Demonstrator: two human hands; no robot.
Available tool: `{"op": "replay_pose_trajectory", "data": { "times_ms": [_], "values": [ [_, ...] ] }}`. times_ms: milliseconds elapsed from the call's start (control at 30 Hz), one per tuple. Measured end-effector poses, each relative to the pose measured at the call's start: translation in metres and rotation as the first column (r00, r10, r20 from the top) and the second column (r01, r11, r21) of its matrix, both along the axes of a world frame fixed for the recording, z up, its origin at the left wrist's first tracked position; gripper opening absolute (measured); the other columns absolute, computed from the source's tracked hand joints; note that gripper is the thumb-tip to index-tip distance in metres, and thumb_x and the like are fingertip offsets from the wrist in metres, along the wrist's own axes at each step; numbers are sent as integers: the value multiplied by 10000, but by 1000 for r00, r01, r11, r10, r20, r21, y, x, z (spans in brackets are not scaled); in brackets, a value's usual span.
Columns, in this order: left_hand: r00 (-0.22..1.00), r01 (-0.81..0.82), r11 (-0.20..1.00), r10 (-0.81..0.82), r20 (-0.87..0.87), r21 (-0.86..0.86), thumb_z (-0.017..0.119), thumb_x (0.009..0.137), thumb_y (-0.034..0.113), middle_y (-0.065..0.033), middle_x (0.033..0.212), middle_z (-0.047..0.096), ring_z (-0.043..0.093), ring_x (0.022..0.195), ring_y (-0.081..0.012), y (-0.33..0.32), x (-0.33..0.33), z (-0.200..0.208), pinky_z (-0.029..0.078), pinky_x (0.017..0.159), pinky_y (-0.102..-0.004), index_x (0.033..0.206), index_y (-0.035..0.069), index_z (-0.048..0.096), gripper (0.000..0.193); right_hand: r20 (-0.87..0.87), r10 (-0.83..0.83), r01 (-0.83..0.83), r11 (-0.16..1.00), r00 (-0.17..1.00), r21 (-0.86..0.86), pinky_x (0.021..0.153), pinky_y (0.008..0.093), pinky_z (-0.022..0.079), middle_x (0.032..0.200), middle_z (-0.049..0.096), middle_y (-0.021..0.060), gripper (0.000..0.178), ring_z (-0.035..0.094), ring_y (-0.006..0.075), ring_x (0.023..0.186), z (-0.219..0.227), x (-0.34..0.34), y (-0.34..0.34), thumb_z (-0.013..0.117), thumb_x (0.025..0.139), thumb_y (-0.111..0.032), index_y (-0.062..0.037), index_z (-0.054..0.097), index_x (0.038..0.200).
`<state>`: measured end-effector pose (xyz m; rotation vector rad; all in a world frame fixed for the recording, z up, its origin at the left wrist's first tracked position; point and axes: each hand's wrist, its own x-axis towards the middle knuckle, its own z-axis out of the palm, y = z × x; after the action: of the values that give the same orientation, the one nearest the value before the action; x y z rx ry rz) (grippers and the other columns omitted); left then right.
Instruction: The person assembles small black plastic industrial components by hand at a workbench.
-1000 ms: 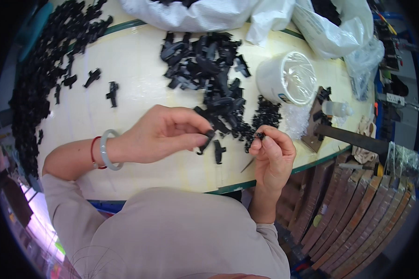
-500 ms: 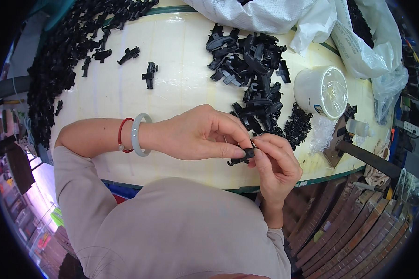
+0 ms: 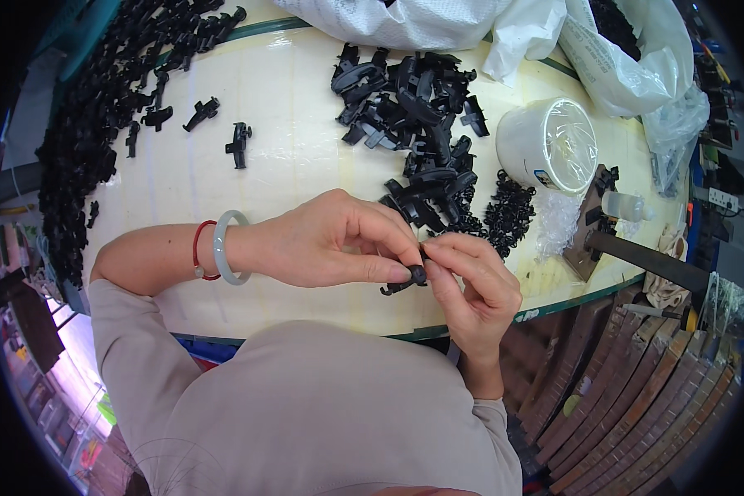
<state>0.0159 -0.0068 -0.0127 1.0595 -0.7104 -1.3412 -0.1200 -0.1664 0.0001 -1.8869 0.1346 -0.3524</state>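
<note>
A black plastic clip-like part [image 3: 403, 285] is held low over the table's near side. My left hand [image 3: 339, 240] reaches across from the left and pinches it between thumb and fingers, palm down. From the right, my right hand [image 3: 475, 285] closes its thumb and forefinger at the part's right end. A bit of a small dark piece shows between the fingertips there; its shape is mostly hidden. Just beyond my hands lies a heap of larger black plastic pieces [image 3: 430, 107], with a pile of small black rings or clips [image 3: 508, 215] beside it.
A large heap of black parts [image 3: 74, 174] covers the table's left side, with several loose ones near it. A white tub [image 3: 525, 149] lies at right, by a small clear bottle [image 3: 627, 207] and a lever fixture [image 3: 636, 250]. White sacks [image 3: 413, 25] rest along the far edge.
The whole view has shifted slightly, so the table things sit further left. My hands stay together on the black part, which has turned a little between the fingertips.
</note>
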Motion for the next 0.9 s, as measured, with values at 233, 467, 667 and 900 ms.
{"op": "replay_pose_trajectory", "data": {
  "times_ms": [233, 467, 667, 900],
  "values": [
    [998, 37, 999, -37, -42, -12, 589, 835, -8, -99, 1030, 585, 551, 927, -136, -1, 0, -1, 465, 782, -259, 987, -12, 633, 158, 25, 45, -45, 999, 999, -15, 638, 243, 488, 916, 612, 146, 252, 604, 188, 764, 3, 0, -3, 629, 714, 116, 47, 649, 956],
    [977, -35, 999, 43, -210, 42, 589, 859, 59, -63, 955, 616, 600, 825, -102, 2, -4, -5, 499, 706, -227, 1035, -23, 590, 194, 218, -153, 237, 867, 964, -438, 638, 260, 507, 903, 639, 164, 297, 632, 217, 748, 24, 7, -36, 642, 663, 143, 35, 651, 939],
    [974, -39, 992, 63, -216, 117, 580, 864, 59, -77, 926, 640, 627, 807, -110, 0, 1, -2, 523, 707, -237, 1043, -28, 577, 200, 325, -184, 372, 533, 928, -760, 589, 266, 479, 859, 640, 115, 225, 615, 202, 702, 43, 39, -95, 664, 703, 89, 6, 655, 911],
    [944, -87, 985, 128, -304, 146, 587, 846, 14, -96, 883, 635, 645, 801, -152, -4, 4, 4, 533, 707, -249, 1033, -42, 558, 198, 219, -86, 234, 434, 972, -870, 595, 277, 460, 860, 647, 64, 202, 572, 196, 682, 42, 54, -104, 677, 695, 43, -31, 659, 882]
  ]
}}
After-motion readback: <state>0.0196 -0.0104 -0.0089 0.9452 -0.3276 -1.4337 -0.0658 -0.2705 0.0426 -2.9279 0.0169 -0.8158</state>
